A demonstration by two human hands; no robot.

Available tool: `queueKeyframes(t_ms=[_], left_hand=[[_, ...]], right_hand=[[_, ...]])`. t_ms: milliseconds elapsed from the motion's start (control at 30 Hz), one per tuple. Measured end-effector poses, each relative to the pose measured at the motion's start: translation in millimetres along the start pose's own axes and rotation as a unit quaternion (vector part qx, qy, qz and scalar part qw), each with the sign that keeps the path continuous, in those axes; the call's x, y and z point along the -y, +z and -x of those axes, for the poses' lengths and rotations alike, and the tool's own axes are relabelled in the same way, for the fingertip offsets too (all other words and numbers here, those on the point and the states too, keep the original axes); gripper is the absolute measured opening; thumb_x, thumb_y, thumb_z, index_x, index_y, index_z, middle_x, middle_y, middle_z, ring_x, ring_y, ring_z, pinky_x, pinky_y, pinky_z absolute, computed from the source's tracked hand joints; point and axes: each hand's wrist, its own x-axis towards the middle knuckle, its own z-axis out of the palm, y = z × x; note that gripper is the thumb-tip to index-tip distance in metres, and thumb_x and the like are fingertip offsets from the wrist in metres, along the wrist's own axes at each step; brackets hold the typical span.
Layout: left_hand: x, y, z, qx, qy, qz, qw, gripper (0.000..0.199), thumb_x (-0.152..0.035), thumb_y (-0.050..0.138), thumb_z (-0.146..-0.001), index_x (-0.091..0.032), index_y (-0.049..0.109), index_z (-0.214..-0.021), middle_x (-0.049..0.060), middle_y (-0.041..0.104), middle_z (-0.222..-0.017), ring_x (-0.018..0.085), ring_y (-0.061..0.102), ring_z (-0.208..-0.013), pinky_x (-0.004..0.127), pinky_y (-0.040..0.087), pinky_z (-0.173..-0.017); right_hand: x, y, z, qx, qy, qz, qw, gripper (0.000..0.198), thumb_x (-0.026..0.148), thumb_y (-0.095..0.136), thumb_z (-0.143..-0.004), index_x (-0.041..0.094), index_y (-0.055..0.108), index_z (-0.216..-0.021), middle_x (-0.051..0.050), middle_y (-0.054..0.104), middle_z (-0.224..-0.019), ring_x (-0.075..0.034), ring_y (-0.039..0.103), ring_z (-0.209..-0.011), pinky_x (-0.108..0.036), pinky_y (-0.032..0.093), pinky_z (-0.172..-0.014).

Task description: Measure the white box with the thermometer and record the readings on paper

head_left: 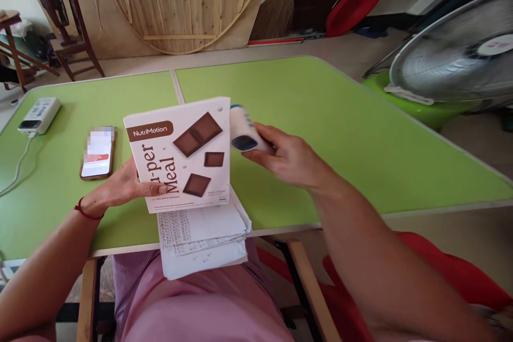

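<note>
In the centre of the frame, the left hand has its grip closed on the lower-left edge of a white, flat cardboard box printed with brown chocolate pieces. Just right, the right hand has its grip wrapped around a blurred white-and-blue handheld device, above a green, smooth tabletop.

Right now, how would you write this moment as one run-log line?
left hand: holds box | right hand: holds white device, right of box | papers: over edge of table | phone: left of box
</note>
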Motion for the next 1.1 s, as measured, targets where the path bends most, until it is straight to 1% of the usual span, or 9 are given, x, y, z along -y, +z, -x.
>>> queueKeyframes(t_ms=[100,233,433,567,633,733,833,967,1100], left_hand=[[2.1,-2.4,1.0,0.009,0.0,-0.014,1.0,0.048,-0.034,0.084,-0.081,-0.017,0.061,-0.119,0.012,0.072,-0.121,0.028,0.069,-0.11,0.039,0.059,-0.091],[3.0,-3.1,1.5,0.006,-0.01,-0.029,1.0,0.052,-0.037,0.083,-0.081,-0.017,0.059,-0.122,0.013,0.072,-0.122,0.029,0.069,-0.11,0.04,0.059,-0.091],[2.8,-1.9,1.6,0.009,-0.011,-0.02,1.0,0.054,-0.037,0.083,-0.082,-0.018,0.058,-0.126,0.011,0.072,-0.119,0.028,0.069,-0.109,0.04,0.059,-0.091],[6.2,-2.4,2.5,0.007,-0.003,-0.031,1.0,0.053,-0.037,0.083,-0.081,-0.017,0.06,-0.124,0.012,0.072,-0.119,0.028,0.069,-0.108,0.04,0.06,-0.089],[8.0,-2.5,2.5,0.001,0.002,-0.034,0.999,0.051,-0.037,0.084,-0.081,-0.017,0.061,-0.122,0.013,0.071,-0.123,0.028,0.069,-0.11,0.04,0.06,-0.089],[8.9,-2.8,1.8,-0.01,0.006,-0.017,1.0,0.055,-0.036,0.085,-0.079,-0.017,0.06,-0.124,0.014,0.071,-0.124,0.029,0.069,-0.111,0.04,0.06,-0.09],[6.7,-3.9,1.1,-0.026,0.009,0.004,1.0,0.054,-0.036,0.086,-0.078,-0.017,0.061,-0.122,0.012,0.074,-0.117,0.029,0.071,-0.107,0.039,0.061,-0.089],[1.0,-5.7,0.8,-0.113,0.052,-0.01,0.992,0.045,-0.04,0.086,-0.079,-0.017,0.065,-0.112,0.011,0.076,-0.11,0.029,0.073,-0.102,0.04,0.063,-0.085],[4.0,-10.0,-0.9,-0.254,0.1,-0.128,0.953,0.044,-0.046,0.086,-0.077,-0.019,0.067,-0.106,0.009,0.075,-0.11,0.03,0.07,-0.105,0.044,0.061,-0.091]], right_hand=[[-21.7,5.8,-23.3,0.058,-0.035,0.12,0.99,0.043,0.03,0.06,-0.091,0.021,0.063,-0.133,-0.013,0.072,-0.116,-0.032,0.067,-0.099,-0.042,0.054,-0.08],[-33.4,22.7,-23.8,0.114,-0.086,0.177,0.974,0.041,0.031,0.057,-0.092,0.021,0.064,-0.132,-0.012,0.073,-0.116,-0.032,0.067,-0.102,-0.044,0.051,-0.089],[-34.1,29.3,-16.9,0.094,-0.108,0.249,0.958,0.044,0.026,0.057,-0.087,0.017,0.064,-0.129,-0.017,0.07,-0.12,-0.036,0.064,-0.107,-0.05,0.05,-0.09],[-14.7,22.7,-3.9,0.014,-0.148,0.178,0.973,0.042,0.02,0.053,-0.084,0.017,0.066,-0.125,-0.018,0.067,-0.125,-0.033,0.062,-0.114,-0.049,0.05,-0.095],[-1.1,22.2,6.5,0.0,-0.164,0.108,0.98,0.026,0.024,0.053,-0.088,0.019,0.069,-0.108,-0.015,0.072,-0.107,-0.029,0.067,-0.097,-0.042,0.054,-0.083],[14.2,30.5,20.6,0.075,-0.147,0.041,0.985,0.008,0.026,0.059,-0.086,0.021,0.063,-0.08,-0.004,0.066,-0.072,-0.018,0.059,-0.059,-0.032,0.048,-0.058],[18.5,45.7,27.8,0.09,-0.115,0.034,0.989,0.005,0.025,0.065,-0.079,0.021,0.062,-0.08,-0.001,0.065,-0.068,-0.015,0.055,-0.055,-0.028,0.042,-0.052],[15.8,60.2,29.4,0.044,-0.101,0.072,0.991,0.02,0.026,0.063,-0.079,0.019,0.07,-0.097,-0.004,0.07,-0.076,-0.017,0.061,-0.061,-0.029,0.047,-0.058],[14.4,63.6,28.9,0.037,-0.096,0.126,0.987,0.038,0.025,0.059,-0.08,0.016,0.068,-0.116,-0.005,0.071,-0.078,-0.018,0.062,-0.061,-0.03,0.049,-0.06]])
